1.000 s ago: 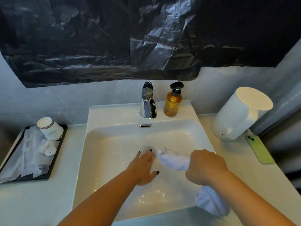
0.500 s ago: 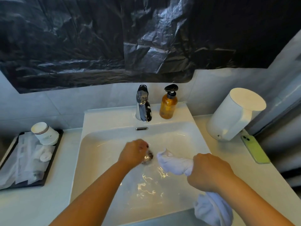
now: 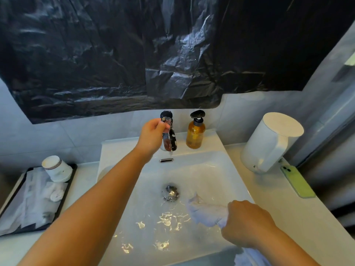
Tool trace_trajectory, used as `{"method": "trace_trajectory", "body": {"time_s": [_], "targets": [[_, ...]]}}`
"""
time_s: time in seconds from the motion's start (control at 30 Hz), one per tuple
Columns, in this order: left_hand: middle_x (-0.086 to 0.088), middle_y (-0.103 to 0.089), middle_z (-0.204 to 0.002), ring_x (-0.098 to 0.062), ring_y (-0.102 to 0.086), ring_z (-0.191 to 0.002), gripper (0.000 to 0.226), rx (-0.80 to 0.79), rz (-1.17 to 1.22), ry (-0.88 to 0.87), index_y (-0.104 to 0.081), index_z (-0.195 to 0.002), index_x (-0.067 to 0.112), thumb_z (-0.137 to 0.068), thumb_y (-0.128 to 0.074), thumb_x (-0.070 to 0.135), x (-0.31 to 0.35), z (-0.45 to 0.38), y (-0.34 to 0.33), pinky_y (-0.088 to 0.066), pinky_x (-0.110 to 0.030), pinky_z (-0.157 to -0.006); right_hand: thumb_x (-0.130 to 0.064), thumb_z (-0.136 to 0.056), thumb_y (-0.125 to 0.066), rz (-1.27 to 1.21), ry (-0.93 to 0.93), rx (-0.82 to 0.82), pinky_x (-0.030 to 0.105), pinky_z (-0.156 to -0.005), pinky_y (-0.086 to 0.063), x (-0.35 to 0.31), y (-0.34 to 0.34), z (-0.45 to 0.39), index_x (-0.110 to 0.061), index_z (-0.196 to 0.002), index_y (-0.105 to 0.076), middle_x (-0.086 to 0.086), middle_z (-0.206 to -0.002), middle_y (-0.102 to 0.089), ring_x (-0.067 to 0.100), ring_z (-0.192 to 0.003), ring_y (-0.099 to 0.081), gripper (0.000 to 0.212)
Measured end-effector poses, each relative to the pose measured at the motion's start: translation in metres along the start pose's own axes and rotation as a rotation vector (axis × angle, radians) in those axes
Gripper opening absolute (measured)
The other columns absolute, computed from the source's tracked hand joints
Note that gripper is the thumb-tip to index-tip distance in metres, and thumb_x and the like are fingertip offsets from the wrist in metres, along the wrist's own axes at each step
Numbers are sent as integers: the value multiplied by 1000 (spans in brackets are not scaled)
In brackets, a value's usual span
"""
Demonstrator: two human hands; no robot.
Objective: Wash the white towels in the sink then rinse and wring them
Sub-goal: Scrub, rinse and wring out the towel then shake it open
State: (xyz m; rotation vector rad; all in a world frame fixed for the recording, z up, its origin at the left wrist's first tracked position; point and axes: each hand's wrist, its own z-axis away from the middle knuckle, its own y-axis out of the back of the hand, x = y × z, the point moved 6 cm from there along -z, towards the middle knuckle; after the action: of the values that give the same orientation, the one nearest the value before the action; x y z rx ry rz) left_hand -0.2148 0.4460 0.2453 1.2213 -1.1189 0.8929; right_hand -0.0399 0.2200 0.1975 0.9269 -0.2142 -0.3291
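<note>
Left hand [image 3: 153, 135] is gripping the faucet [image 3: 169, 137] handle while the right hand [image 3: 247, 223] is clenched around the white towel [image 3: 205, 212] in the sink [image 3: 221, 169] just right of the drain [image 3: 171, 192], so yanking it full blast could splash the green phone [image 3: 296, 182] sitting off to the right.

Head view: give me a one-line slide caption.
Left hand on the faucet handle, right hand gripping a white towel over the sink.

My left hand [image 3: 152, 134] reaches out toward twelve o'clock, fingers pinched; my right hand [image 3: 247, 223] stays low at four o'clock, fisted.
</note>
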Motion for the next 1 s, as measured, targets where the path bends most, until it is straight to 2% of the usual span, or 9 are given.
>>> {"method": "trace_trajectory", "body": {"time_s": [0.1, 0.2, 0.27, 0.33, 0.47, 0.6, 0.77, 0.87, 1.0], "targets": [[-6, -64, -114, -19, -59, -107, 24, 111, 193, 4, -65, -99, 16, -104, -42, 17, -15, 3, 4, -47, -32, -88, -32, -84, -54, -25, -5, -28, 21, -78, -44, 9, -6, 4, -27, -135, -48, -7, -126, -57, 17, -110, -58, 51], [-1, -62, -97, -17, -60, -95, 21, 327, 510, 322, -61, -113, 13, -102, -45, 5, -78, 24, 2, -49, -25, -79, -33, -81, -54, -34, -21, -23, 21, -74, -42, 17, -11, 4, -28, -129, -52, -9, -120, -58, 15, -103, -59, 49], [-8, -64, -95, -19, -62, -88, 24, 221, 670, 659, -59, -121, 0, -99, -49, -1, -120, 41, -23, -54, -27, -81, -33, -82, -54, -30, -28, -28, 21, -76, -42, 21, -13, 4, -28, -132, -50, -8, -124, -57, 16, -111, -59, 50], [-17, -65, -95, -22, -65, -85, 22, 101, 744, 791, -60, -117, -9, -97, -52, -5, -129, 52, -42, -59, -27, -72, -35, -83, -54, -34, -31, -44, 22, -81, -44, 25, -14, 3, -27, -135, -47, -7, -129, -56, 18, -115, -58, 53], [-13, -69, -86, -14, -68, -72, 16, -79, 639, 736, -64, -107, -6, -96, -52, -7, -114, 57, -51, -58, -19, -56, -35, -82, -55, -46, -39, -16, 20, -79, -46, 29, -13, -1, -28, -134, -49, -8, -125, -58, 16, -110, -60, 52], [-3, -63, -62, -8, -53, -47, 19, -158, 247, 601, -65, -112, -2, -95, -57, 1, -96, 54, -34, -48, -17, -46, -34, -82, -54, -50, -25, 7, 21, -77, -44, 28, -16, -5, -28, -127, -51, -7, -120, -58, 16, -108, -59, 46], [-7, -62, -83, -15, -53, -68, 37, 142, 220, 439, -64, -107, 7, -105, -41, 36, -54, 25, 6, -44, -24, -60, -35, -80, -54, -60, -28, -8, 20, -76, -43, 23, -21, -10, -30, -130, -50, -11, -120, -58, 13, -108, -59, 51], [-6, -62, -88, -15, -55, -74, 47, 127, 271, 360, -63, -106, 10, -101, -40, 51, -16, 9, 7, -46, -24, -64, -35, -76, -54, -103, -3, 10, 20, -72, -43, 21, -20, -10, -30, -122, -54, -12, -103, -56, 12, -95, -58, 46], [-7, -66, -104, -16, -59, -82, 50, 86, 170, 349, -63, -114, 9, -93, -56, 54, 1, -9, -3, -48, -25, -66, -36, -79, -54, -86, 13, 10, 21, -75, -41, 21, -19, -9, -27, -126, -51, -8, -120, -58, 15, -108, -59, 48]]}}
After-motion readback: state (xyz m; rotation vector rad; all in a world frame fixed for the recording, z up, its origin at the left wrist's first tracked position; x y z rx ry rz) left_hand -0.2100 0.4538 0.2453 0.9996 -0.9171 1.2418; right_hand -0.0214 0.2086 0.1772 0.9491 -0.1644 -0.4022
